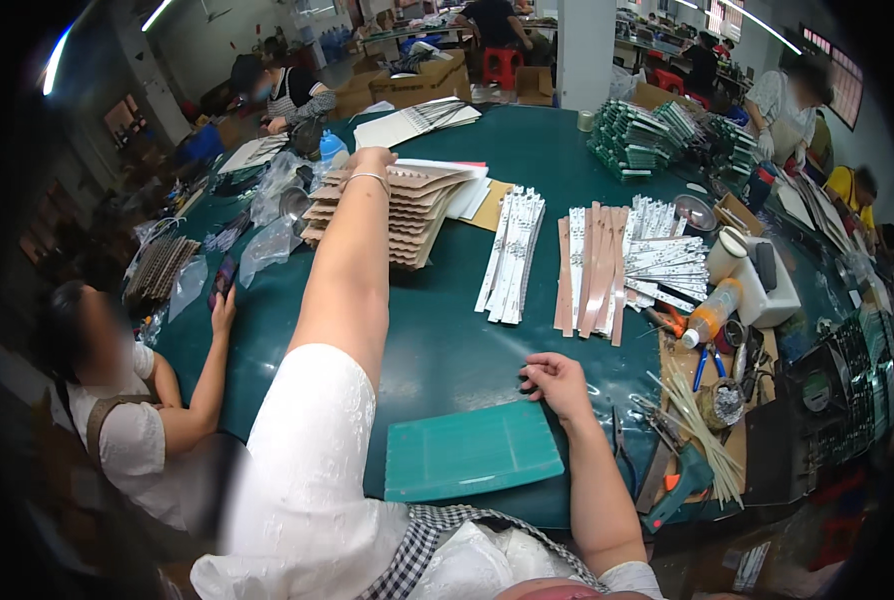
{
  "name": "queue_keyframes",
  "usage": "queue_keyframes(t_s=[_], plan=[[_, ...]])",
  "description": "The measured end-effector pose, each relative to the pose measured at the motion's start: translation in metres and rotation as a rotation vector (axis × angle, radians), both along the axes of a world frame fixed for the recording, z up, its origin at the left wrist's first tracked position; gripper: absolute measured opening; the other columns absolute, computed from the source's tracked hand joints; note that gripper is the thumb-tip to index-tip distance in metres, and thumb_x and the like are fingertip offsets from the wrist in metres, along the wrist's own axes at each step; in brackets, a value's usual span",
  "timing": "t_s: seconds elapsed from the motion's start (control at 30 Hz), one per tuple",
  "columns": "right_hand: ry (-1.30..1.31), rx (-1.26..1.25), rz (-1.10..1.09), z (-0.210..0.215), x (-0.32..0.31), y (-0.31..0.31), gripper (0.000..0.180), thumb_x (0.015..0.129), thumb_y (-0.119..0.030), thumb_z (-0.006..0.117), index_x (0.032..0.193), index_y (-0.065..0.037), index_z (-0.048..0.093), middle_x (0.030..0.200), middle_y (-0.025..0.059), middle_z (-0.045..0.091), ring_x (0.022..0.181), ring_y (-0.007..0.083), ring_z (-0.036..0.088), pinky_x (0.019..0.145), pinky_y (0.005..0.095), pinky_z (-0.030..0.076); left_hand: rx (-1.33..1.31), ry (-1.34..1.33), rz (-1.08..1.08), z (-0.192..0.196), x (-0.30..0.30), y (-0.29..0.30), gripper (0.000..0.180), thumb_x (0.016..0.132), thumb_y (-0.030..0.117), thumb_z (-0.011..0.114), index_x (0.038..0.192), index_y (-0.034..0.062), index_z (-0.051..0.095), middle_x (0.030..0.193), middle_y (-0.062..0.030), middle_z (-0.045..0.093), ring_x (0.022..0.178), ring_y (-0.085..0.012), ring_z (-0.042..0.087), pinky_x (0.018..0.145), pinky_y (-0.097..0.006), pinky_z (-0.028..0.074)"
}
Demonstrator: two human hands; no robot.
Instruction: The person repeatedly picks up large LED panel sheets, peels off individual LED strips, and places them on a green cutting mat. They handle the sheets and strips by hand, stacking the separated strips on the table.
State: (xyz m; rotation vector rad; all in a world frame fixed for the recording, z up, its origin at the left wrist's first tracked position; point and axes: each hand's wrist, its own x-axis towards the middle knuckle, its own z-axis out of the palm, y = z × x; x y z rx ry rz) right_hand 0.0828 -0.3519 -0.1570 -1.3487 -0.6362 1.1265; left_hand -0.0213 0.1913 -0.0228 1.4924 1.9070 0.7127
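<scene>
My left arm stretches far forward over a stack of brown sheets with zigzag edges [422, 215]. At the stack's far left corner is my left hand [373, 158]; its fingers are mostly hidden, and what they hold, if anything, cannot be made out. My right hand [559, 385] hovers over the table at the upper right corner of a green cutting mat [472, 452]. Its fingers are loosely bent and apart, with nothing visible between them. Beyond it lie a bundle of white strips [512, 255] and some pinkish-brown strips [595, 270].
At right are a green glue gun [679, 488], pale glue sticks [702, 430], pliers [622, 450] and an orange-labelled bottle [712, 315]. Green-edged bundles [642, 140] are piled at the back. To the left, a seated person [147, 420] holds a phone [224, 278]. Plastic bags [270, 250] lie beside the stack.
</scene>
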Motion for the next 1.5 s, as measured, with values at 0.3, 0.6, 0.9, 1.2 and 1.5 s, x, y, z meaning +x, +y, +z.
queue_keyframes(t_s=[0.3,0.6,0.9,1.2,1.5], plan=[[-0.026,-0.037,-0.038,-0.005,0.011,-0.007,0.022,0.088,-0.003,0.059,0.108,0.005,0.059,0.091,0.0129,0.067,0.07,0.0141,0.065,0.053,0.0228,0.052,0.121,-0.087,0.398,0.027,0.052,-0.1,0.059,0.079,0.01,0.065,0.131,0.001,0.038,0.135,-0.0252,0.03,0.118,-0.0363,0.046,0.095,-0.043,0.044],[-0.018,-0.059,-0.088,-0.003,0.016,-0.011,0.022,0.086,-0.003,0.061,0.107,0.005,0.06,0.089,0.011,0.066,0.07,0.0128,0.064,0.051,0.022,0.051,0.287,-0.584,0.465,0.02,0.092,-0.124,0.088,0.073,0.001,0.069,0.141,-0.005,0.013,0.132,-0.0273,0.037,0.12,-0.0357,0.046,0.101,-0.038,0.042],[-0.047,-0.068,-0.083,0.0,0.015,-0.01,0.022,0.087,-0.003,0.059,0.107,0.005,0.059,0.091,0.0128,0.067,0.07,0.0135,0.064,0.052,0.0227,0.051,0.247,-0.894,0.413,0.014,0.1,-0.11,0.076,0.083,-0.002,0.052,0.145,0.0029,0.009,0.139,-0.0218,0.037,0.123,-0.0344,0.047,0.104,-0.037,0.042],[-0.075,-0.035,-0.054,-0.005,0.008,-0.005,0.022,0.087,-0.004,0.06,0.107,0.005,0.059,0.089,0.0134,0.067,0.068,0.0142,0.065,0.051,0.0227,0.051,0.47,-1.262,0.267,0.058,0.049,-0.103,0.086,0.072,-0.013,0.056,0.145,0.007,0.015,0.146,-0.0149,0.029,0.129,-0.0264,0.04,0.106,-0.033,0.035],[-0.039,0.016,-0.046,-0.017,0.017,-0.009,0.024,0.086,-0.003,0.061,0.108,0.004,0.059,0.087,0.0127,0.067,0.066,0.0147,0.065,0.05,0.0231,0.052,0.263,-1.274,-0.575,0.098,-0.172,-0.268,0.053,0.079,-0.01,0.049,0.13,-0.0011,0.04,0.118,-0.019,0.055,0.103,-0.0293,0.06,0.091,-0.039,0.05]])
